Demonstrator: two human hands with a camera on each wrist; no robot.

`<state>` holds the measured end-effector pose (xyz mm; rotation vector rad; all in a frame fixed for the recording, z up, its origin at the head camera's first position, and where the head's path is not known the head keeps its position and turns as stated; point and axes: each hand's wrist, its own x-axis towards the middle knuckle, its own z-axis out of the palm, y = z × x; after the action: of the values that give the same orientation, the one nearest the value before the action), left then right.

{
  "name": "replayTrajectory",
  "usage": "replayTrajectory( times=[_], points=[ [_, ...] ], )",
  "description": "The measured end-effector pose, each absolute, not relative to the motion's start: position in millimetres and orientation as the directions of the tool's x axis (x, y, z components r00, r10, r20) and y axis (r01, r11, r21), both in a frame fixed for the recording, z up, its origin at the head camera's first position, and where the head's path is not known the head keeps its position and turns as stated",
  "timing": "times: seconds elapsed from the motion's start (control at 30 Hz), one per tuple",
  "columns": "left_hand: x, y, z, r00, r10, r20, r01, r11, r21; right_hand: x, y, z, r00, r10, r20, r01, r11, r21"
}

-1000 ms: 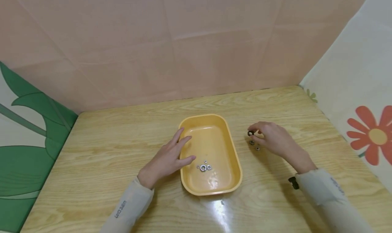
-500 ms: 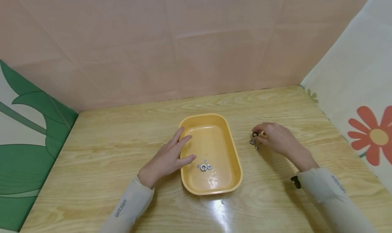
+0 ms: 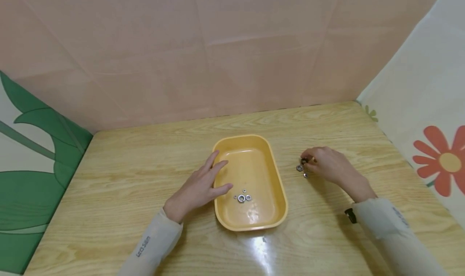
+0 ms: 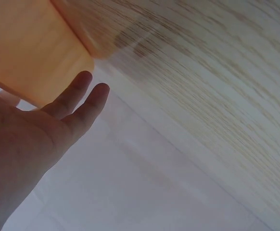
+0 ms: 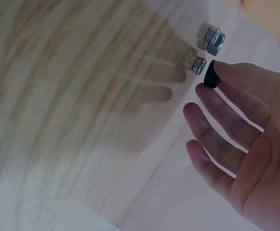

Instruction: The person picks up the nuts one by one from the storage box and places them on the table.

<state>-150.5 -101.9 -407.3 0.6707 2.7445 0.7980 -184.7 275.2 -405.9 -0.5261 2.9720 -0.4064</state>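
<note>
In the head view my right hand (image 3: 327, 167) pinches a black nut (image 3: 304, 161) between thumb and index finger, low over the table. The right wrist view shows this black nut (image 5: 210, 75) close beside a silver nut (image 5: 197, 65), with two more silver nuts (image 5: 213, 36) close by. From above, a silver nut (image 3: 299, 168) and a smaller one (image 3: 305, 175) lie near the fingertips. My left hand (image 3: 197, 189) rests over the left rim of a yellow tray (image 3: 279, 175), fingers spread. Several metal nuts (image 3: 241, 198) of different sizes lie in the tray's near part.
The wood-grain table (image 3: 145, 159) runs back to a pink sheet (image 3: 218, 58). A white sheet with a red flower (image 3: 434, 134) borders the right side, and green leaf print (image 3: 29, 195) the left. A dark piece (image 3: 350, 215) shows at the right cuff.
My right hand has shifted slightly right and toward me with the black nut, now closer to the loose silver nuts. The left hand and the tray have stayed put.
</note>
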Motion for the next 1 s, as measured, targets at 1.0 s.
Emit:
replayTrajectory(
  times=[1.0],
  points=[
    [-151.2, -101.9, -408.3, -0.872, 0.484, -0.069, 0.375, 0.752, 0.542, -169.1, 243.1, -385.0, -0.896, -0.38, 0.23, -0.442, 0.813, -0.38]
  ],
)
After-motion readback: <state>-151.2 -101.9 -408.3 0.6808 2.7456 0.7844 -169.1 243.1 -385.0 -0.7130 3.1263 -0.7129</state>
